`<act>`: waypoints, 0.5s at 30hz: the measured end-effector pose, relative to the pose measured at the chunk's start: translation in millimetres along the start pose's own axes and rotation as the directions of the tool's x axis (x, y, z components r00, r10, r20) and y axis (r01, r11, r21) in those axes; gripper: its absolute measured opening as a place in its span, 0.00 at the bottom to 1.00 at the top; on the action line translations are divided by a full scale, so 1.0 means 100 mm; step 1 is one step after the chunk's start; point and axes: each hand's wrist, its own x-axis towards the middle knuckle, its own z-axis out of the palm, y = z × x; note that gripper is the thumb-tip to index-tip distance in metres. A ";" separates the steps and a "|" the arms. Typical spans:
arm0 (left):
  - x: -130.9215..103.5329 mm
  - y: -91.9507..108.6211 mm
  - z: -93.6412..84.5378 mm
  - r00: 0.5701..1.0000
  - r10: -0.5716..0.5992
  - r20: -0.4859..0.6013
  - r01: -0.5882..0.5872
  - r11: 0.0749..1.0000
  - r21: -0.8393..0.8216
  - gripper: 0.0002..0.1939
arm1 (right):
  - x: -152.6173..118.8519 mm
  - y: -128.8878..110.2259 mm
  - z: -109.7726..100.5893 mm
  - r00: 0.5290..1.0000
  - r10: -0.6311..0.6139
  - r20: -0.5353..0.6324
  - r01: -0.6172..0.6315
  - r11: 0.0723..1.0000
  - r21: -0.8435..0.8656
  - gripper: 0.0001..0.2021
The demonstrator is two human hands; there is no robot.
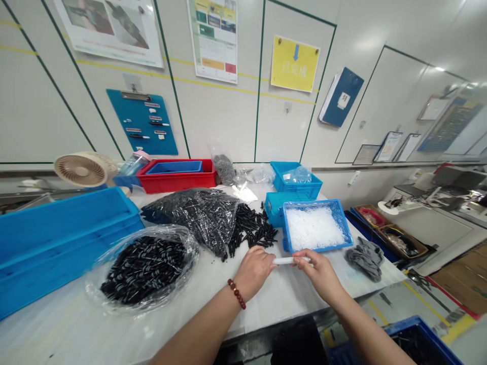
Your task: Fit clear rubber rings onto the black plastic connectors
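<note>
A white tube-like stick (pixel 284 261) spans the gap between my two hands, low over the table. My left hand (pixel 253 271), with a beaded bracelet at the wrist, is closed round its left end. The fingers of my right hand (pixel 318 272) pinch the right end. Just beyond, a blue tray (pixel 324 249) is filled with small translucent white rings (pixel 315 228). Loose slim black parts (pixel 261 233) lie in a pile past my left hand, beside a clear bag of black parts (pixel 194 215). Whatever my left palm encloses is hidden.
A plastic-lined heap of black parts with pale bands (pixel 146 266) sits to the left, beside stacked blue bins (pixel 68 233). Behind are a red bin (pixel 177 182) and a blue crate (pixel 314 190). A grey cloth (pixel 366 258) lies right; a blue bin (pixel 426 329) stands below the table.
</note>
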 end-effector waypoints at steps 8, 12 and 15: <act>0.05 0.02 -0.13 0.996 -0.056 0.072 0.062 0.995 -0.081 0.11 | -0.01 0.03 -0.02 0.995 0.098 0.005 -0.095 0.957 0.273 0.16; 0.04 0.01 -0.12 0.996 -0.054 0.070 0.062 0.992 -0.106 0.13 | -0.03 0.05 -0.01 0.996 0.087 0.002 -0.084 0.955 0.286 0.16; 0.03 0.01 -0.11 0.996 -0.040 0.080 0.050 0.992 -0.119 0.13 | -0.03 0.07 0.02 0.996 0.090 0.005 -0.088 0.960 0.267 0.17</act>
